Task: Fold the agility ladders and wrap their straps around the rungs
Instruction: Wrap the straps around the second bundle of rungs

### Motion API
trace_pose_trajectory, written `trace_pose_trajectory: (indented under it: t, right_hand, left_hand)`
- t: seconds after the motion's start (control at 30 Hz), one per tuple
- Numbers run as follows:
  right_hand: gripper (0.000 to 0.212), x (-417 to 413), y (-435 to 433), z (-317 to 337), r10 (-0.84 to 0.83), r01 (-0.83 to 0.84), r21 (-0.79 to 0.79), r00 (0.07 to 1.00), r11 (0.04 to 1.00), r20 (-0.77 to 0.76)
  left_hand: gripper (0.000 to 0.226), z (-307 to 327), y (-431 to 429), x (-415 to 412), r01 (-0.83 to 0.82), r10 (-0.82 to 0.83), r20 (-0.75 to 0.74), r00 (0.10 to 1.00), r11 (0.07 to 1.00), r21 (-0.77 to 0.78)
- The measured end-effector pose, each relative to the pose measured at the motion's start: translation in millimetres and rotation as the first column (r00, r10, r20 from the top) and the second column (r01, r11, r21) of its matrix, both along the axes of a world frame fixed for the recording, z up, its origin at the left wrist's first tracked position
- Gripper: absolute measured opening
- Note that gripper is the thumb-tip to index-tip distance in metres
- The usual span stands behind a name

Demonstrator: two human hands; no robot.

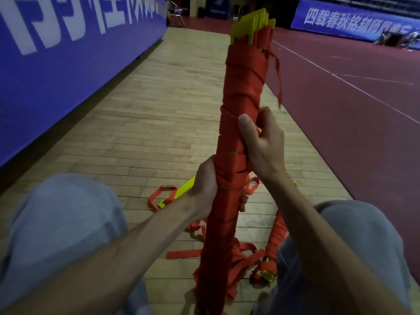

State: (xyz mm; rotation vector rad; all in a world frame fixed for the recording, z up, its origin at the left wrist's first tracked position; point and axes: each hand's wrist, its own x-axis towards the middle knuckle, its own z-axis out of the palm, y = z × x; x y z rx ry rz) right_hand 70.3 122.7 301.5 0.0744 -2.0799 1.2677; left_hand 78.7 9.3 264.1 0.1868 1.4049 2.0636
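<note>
Head view, the only one: person crouched or seated low w/ both knees (63,223) wide apart, which leaves a gap in the middle for the wrapped bundle (238,133) to stand near upright, its bottom down btwn the legs and its top leaning slightly away and to the right. The bundle is the folded ladder's rungs stacked flat together w/ red strap wound round them almost end to end; only the yellow rung ends (252,26) poke out at the top. Left hand (205,185) is low on the bundle, fingers curled round it in a full grip, prob. to act as anchor so the stack can't twist or fan open. Right hand (263,142) is just above it, thumb pressed flat across the front of the wraps and fingers curled round the far side, clamping the turns so they don't slacken. A strap tail (278,71) hangs loose from near the top down toward the right fingertips; its end is blurred, so can't tell if the fingers have hold of it. Looks like the wrap is nearly done, w/ that tail left to tuck or wind in. On the wood floor (159,110) behind the bundle lies a second ladder (179,193), yellow rung and red loops unwrapped, so more work is waiting. Another bundle (276,233), wrapped in red, lies beside the right knee. Blue banner (56,53) at left, red court (352,110) at right.
</note>
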Motion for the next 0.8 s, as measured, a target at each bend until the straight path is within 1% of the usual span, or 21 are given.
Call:
trace_pose_trajectory:
  t: [0.03, 0.07, 0.13, 0.17, 0.2, 0.23, 0.3, 0.33, 0.37, 0.43, 0.47, 0.53, 0.57, 0.6, 0.63, 0.67, 0.73, 0.8]
  right_hand:
    - [0.046, 1, -1, 2, 0.109, -0.104, -0.119, 0.993, 0.987, 0.036]
    - [0.049, 3, 0, 4, 0.231, -0.209, -0.231, 0.970, 0.950, 0.075]
    - [0.056, 9, 1, 7, 0.441, -0.345, -0.396, 0.879, 0.851, 0.181]
    - [0.058, 12, 1, 8, 0.503, -0.371, -0.434, 0.830, 0.821, 0.240]
    - [0.057, 14, 2, 8, 0.526, -0.376, -0.444, 0.800, 0.814, 0.287]
    - [0.055, 14, 2, 7, 0.527, -0.368, -0.446, 0.791, 0.816, 0.310]
    - [0.047, 13, 2, 5, 0.473, -0.310, -0.452, 0.825, 0.836, 0.309]
    - [0.043, 11, 2, 4, 0.433, -0.274, -0.450, 0.849, 0.850, 0.302]
    - [0.040, 9, 2, 3, 0.392, -0.238, -0.441, 0.870, 0.865, 0.299]
    - [0.037, 3, 6, 2, 0.269, -0.134, -0.401, 0.915, 0.906, 0.302]
    - [0.039, 0, 9, 0, 0.184, -0.059, -0.370, 0.932, 0.927, 0.312]
    - [0.042, -5, 15, -4, 0.027, 0.079, -0.301, 0.942, 0.950, 0.335]
    - [0.043, -7, 15, -5, -0.012, 0.113, -0.282, 0.941, 0.953, 0.339]
    - [0.046, -7, 16, -7, -0.032, 0.132, -0.264, 0.936, 0.955, 0.350]
    - [0.049, -6, 14, -8, -0.044, 0.141, -0.243, 0.930, 0.960, 0.366]
    - [0.053, -3, 10, -8, -0.065, 0.153, -0.199, 0.919, 0.968, 0.390]
    - [0.060, -1, 3, -9, -0.163, 0.195, -0.035, 0.896, 0.980, 0.414]
    - [0.065, -1, -2, -10, -0.236, 0.204, 0.124, 0.896, 0.971, 0.376]
  left_hand:
    - [0.067, 1, -2, -1, 0.050, -0.050, -0.010, 0.999, 0.999, -0.003]
    - [0.064, 2, -4, -2, 0.100, -0.101, -0.017, 0.995, 0.995, -0.017]
    - [0.058, 2, -6, 0, 0.202, -0.203, -0.026, 0.979, 0.979, -0.040]
    - [0.058, 0, -6, 3, 0.240, -0.241, -0.020, 0.970, 0.970, -0.040]
    - [0.059, -3, -6, 5, 0.257, -0.258, -0.007, 0.966, 0.965, -0.044]
    - [0.059, -5, -6, 7, 0.256, -0.255, 0.012, 0.967, 0.966, -0.041]
    - [0.061, -6, -1, 11, 0.217, -0.214, 0.066, 0.975, 0.975, -0.053]
    - [0.064, -5, 2, 10, 0.171, -0.164, 0.087, 0.983, 0.982, -0.074]
    - [0.067, -4, 5, 10, 0.104, -0.095, 0.104, 0.990, 0.991, -0.086]
    - [0.065, -6, 14, 11, -0.058, 0.070, 0.091, 0.993, 0.990, -0.126]
    - [0.064, -10, 18, 12, -0.149, 0.158, 0.044, 0.986, 0.975, -0.166]
    - [0.063, -26, 27, 15, -0.294, 0.269, -0.124, 0.955, 0.908, -0.297]
    - [0.063, -35, 28, 16, -0.330, 0.271, -0.207, 0.940, 0.877, -0.348]
    - [0.067, -40, 29, 18, -0.348, 0.268, -0.246, 0.931, 0.853, -0.390]
    - [0.073, -42, 28, 20, -0.357, 0.275, -0.244, 0.930, 0.834, -0.421]
    - [0.080, -44, 27, 19, -0.373, 0.303, -0.222, 0.927, 0.816, -0.442]
    - [0.087, -46, 25, 17, -0.395, 0.352, -0.180, 0.919, 0.788, -0.473]
    - [0.079, -41, 23, 15, -0.420, 0.416, -0.124, 0.901, 0.762, -0.493]
